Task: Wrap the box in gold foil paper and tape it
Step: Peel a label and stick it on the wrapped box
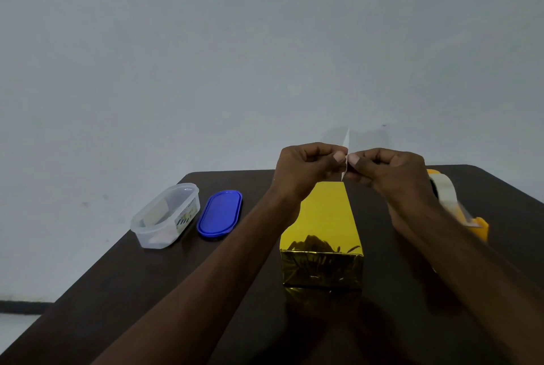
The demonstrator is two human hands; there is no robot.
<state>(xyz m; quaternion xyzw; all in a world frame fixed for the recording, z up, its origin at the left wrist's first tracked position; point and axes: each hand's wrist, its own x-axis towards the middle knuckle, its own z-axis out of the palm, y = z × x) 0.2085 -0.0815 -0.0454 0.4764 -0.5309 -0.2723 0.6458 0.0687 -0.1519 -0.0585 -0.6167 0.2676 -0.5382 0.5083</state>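
Note:
A box wrapped in gold foil lies lengthwise on the dark table, its near end creased and folded shut. Above its far end, my left hand and my right hand meet. Both pinch a small strip of clear tape between thumb and fingers, the strip standing upright between them. A yellow tape dispenser with a clear tape roll sits on the table behind my right forearm, partly hidden by it.
A clear plastic container with papers inside stands at the table's left side, its blue oval lid lying flat beside it. A plain grey wall rises behind the table. The floor shows at far left.

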